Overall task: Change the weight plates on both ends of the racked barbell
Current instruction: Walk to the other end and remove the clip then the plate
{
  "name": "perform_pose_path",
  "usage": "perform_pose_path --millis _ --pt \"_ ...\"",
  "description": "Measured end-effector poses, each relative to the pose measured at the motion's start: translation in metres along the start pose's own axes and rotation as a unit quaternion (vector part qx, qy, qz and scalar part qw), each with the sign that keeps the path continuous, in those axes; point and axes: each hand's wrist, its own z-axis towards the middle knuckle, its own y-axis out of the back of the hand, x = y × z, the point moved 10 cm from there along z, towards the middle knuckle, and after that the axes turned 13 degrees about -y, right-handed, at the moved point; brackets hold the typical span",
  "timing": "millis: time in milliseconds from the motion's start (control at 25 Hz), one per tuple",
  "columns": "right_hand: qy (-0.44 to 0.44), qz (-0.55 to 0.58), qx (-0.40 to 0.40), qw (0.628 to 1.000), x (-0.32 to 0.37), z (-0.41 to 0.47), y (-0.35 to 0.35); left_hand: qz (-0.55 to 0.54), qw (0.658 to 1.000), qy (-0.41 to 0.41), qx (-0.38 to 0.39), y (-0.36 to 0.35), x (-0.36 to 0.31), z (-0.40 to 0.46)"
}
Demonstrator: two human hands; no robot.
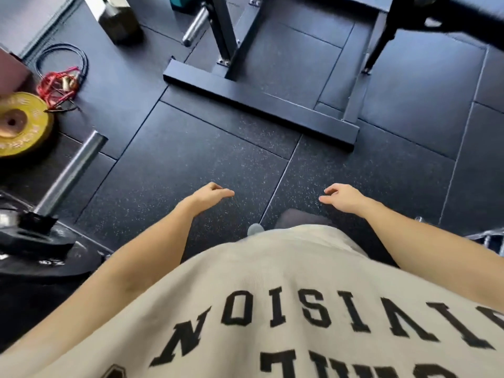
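Note:
I look straight down at a dark rubber floor. My left hand (211, 194) and my right hand (342, 197) hang in front of my beige shirt, fingers loosely curled, holding nothing. At the left edge a steel barbell sleeve (69, 173) sticks out bare past a black collar and black weight plates (38, 249). A yellow plate (20, 124) lies flat on the floor further left. A second bare steel sleeve (195, 27) shows at the top, beside the black rack upright (222, 28). Both hands are well away from the plates and the sleeves.
The rack's black base bar (259, 105) lies across the floor ahead of me. A black cable and a red cord (58, 80) are coiled at the left. A dumbbell (114, 17) rests at the top left. A bench frame (387, 31) stands top right.

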Motion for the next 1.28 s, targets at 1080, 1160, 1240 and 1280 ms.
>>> perform_pose_path --millis 1080,1160,1240,1280 --pt "0.369 -0.548 0.073 0.747 0.870 0.138 -0.028 -0.476 0.764 0.297 -0.319 0.373 0.137 0.130" --pt "0.402 -0.583 0.070 0.702 0.912 0.124 -0.059 -0.509 0.729 0.311 -0.336 0.384 0.143 0.128" --pt "0.437 -0.618 0.081 0.648 0.942 0.102 -0.091 -0.550 0.677 0.331 -0.360 0.388 0.145 0.120" --pt "0.452 -0.636 0.088 0.619 0.954 0.091 -0.107 -0.568 0.652 0.337 -0.373 0.388 0.143 0.116"
